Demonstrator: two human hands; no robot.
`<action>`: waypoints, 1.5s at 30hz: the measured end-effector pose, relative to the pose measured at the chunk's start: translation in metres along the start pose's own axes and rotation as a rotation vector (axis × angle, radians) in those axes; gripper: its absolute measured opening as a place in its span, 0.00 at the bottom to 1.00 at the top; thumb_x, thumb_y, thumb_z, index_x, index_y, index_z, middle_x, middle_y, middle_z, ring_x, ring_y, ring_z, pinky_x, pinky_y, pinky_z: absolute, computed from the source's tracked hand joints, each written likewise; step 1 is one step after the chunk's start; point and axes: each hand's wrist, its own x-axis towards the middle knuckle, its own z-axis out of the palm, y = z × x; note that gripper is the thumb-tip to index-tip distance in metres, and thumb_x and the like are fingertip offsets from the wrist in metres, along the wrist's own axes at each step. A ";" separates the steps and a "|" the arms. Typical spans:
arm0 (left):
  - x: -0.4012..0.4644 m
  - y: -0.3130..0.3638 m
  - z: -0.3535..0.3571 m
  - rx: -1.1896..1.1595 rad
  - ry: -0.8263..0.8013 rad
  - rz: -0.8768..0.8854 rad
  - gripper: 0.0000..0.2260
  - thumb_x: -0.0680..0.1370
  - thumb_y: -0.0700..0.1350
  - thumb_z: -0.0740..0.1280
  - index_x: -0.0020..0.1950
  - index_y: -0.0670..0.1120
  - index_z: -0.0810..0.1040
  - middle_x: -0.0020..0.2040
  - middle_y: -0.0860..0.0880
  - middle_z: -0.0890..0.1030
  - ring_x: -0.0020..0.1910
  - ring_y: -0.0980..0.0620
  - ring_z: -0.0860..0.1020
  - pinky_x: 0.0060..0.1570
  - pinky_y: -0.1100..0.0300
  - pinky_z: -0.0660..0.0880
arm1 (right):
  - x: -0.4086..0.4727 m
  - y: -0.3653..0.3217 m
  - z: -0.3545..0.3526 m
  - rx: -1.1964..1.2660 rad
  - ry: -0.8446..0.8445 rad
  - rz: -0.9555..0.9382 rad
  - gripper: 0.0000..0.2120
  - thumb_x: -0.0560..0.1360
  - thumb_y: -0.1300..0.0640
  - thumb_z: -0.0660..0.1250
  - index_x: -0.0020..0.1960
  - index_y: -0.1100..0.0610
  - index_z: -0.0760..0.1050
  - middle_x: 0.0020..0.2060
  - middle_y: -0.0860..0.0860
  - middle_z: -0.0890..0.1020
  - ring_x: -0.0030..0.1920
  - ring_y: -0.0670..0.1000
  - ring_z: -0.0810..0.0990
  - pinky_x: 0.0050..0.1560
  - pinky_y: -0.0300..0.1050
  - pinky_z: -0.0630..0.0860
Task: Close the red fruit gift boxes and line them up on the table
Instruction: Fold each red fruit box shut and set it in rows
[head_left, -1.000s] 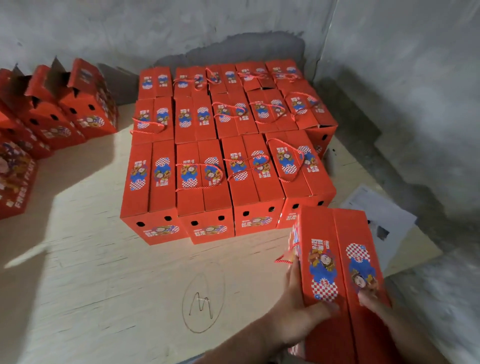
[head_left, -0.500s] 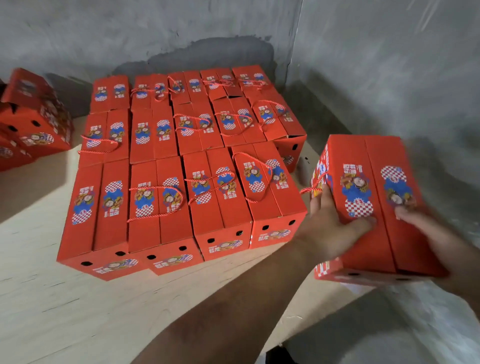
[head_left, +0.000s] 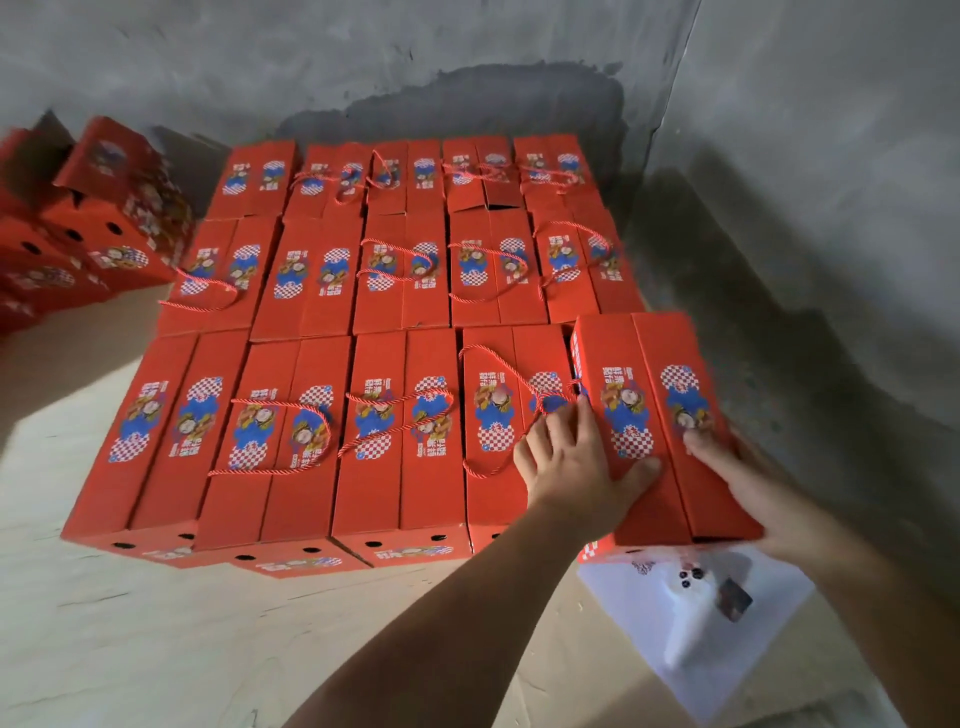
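Boxes (head_left: 379, 431) red, lids printed with blue patches and red-white checker; handle cords (head_left: 280, 415) red-white twist. Worktop (head_left: 156, 623) pale wood grain. Wall (head_left: 779, 156) mottled grey. Sheet (head_left: 691, 623) white.

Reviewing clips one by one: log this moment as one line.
step: placing closed box at right end of front row | left hand: on its left side | right hand: on its right side | not yet seated

The box (head_left: 660, 426) held in both hands has swung from mid-air to the front row's right end. It now sits just beside the last box there (head_left: 511, 415).
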 end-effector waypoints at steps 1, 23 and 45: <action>0.003 -0.002 0.000 0.045 0.029 -0.011 0.50 0.71 0.79 0.57 0.83 0.53 0.45 0.79 0.48 0.52 0.79 0.40 0.47 0.75 0.38 0.40 | 0.006 0.003 -0.001 -0.025 0.003 -0.006 0.28 0.69 0.38 0.78 0.66 0.40 0.77 0.60 0.52 0.85 0.57 0.57 0.86 0.52 0.57 0.83; -0.081 -0.154 -0.090 -0.023 0.380 0.161 0.10 0.75 0.39 0.62 0.51 0.42 0.81 0.51 0.46 0.82 0.46 0.40 0.77 0.45 0.52 0.69 | -0.004 0.005 0.265 -0.842 -0.274 -0.761 0.24 0.75 0.71 0.66 0.69 0.59 0.77 0.67 0.53 0.78 0.68 0.54 0.75 0.71 0.52 0.71; -0.092 -0.516 -0.420 0.139 0.389 -0.306 0.21 0.80 0.44 0.63 0.73 0.50 0.75 0.73 0.48 0.73 0.71 0.45 0.70 0.71 0.52 0.67 | 0.008 0.053 0.623 -1.489 -0.029 -0.640 0.36 0.78 0.30 0.47 0.81 0.44 0.54 0.80 0.53 0.55 0.79 0.60 0.55 0.77 0.65 0.55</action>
